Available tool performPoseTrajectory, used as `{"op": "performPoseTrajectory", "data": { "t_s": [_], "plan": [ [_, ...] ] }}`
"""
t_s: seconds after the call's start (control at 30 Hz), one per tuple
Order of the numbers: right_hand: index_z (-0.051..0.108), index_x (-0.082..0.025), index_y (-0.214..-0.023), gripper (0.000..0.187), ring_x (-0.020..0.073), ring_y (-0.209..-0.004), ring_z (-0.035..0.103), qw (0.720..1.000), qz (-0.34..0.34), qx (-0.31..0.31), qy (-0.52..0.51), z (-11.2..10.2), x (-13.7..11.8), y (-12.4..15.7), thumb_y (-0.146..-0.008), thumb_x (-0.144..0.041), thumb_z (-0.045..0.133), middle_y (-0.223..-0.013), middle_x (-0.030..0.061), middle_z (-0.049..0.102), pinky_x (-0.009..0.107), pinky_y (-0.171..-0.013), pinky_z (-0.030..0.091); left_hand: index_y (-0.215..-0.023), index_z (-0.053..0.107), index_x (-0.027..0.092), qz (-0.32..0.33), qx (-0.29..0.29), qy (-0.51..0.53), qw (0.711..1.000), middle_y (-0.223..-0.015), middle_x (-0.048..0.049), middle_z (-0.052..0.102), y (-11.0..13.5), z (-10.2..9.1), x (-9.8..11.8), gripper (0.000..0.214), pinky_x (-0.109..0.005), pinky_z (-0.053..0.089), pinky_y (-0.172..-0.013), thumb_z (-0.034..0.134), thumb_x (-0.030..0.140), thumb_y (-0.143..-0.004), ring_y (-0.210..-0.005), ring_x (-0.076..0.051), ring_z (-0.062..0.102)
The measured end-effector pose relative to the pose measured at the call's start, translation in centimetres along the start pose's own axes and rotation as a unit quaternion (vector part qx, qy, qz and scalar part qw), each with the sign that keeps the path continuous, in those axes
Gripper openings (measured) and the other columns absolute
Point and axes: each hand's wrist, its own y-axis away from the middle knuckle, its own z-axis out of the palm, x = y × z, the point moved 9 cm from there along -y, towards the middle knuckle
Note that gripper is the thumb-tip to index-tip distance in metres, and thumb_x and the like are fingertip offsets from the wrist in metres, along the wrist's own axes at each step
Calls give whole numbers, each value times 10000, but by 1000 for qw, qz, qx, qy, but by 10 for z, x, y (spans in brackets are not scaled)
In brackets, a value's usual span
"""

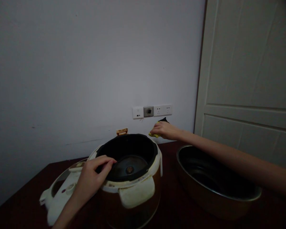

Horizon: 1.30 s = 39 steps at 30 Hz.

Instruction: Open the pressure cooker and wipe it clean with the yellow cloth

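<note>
An electric pressure cooker (133, 192) with a pale rim stands uncovered, its dark inside and the round plate at the bottom showing. My left hand (97, 171) is over the cooker's left rim, with thumb and fingers drawn together and the tips above the opening. What they hold, if anything, is hidden. Beyond the cooker's back right rim, my right hand (165, 129) grips a yellow and black cloth (154, 135); part of it sticks up behind the hand. A dark pot (212, 187) with a shiny metal rim sits under my right forearm.
The cooker's pale lid (63, 197) lies on the dark red table (50, 171) at the left, partly behind my left forearm. Wall sockets (162, 110) are just above my right hand. A pale panelled door (250, 73) rises at the right.
</note>
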Motion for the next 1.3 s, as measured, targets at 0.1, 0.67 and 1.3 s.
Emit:
{"op": "performPoseTrajectory", "data": {
  "t_s": [0.1, 0.67, 1.3],
  "plan": [
    [656, -169, -1031, 323, 206, -938, 549, 998, -48, -1, 28, 5, -5, -8, -794, -25, 490, -970, 83, 691, 336, -801, 351, -716, 719, 221, 6, 2, -2, 1000, -747, -15, 723, 0, -1, 2, 226, -234, 501, -644, 535, 304, -818, -698, -162, 666],
    [677, -157, -939, 324, 177, -884, 562, 988, -24, 4, -151, 5, -14, 0, -692, -13, 523, -938, 85, 615, 320, -801, 419, -721, 714, 226, 15, 12, -6, 1000, -748, 2, 724, 0, -1, 2, 205, -207, 489, -622, 553, 309, -818, -690, -146, 669],
    [617, -130, -914, 388, 196, -869, 520, 993, 49, -25, -104, -19, -54, 33, -602, 65, 495, -880, 83, 578, 310, -738, 431, -733, 718, 219, 13, 5, -7, 1000, -746, -6, 721, 1, -1, 2, 213, -230, 494, -639, 542, 306, -816, -714, -158, 664]
  ]
}}
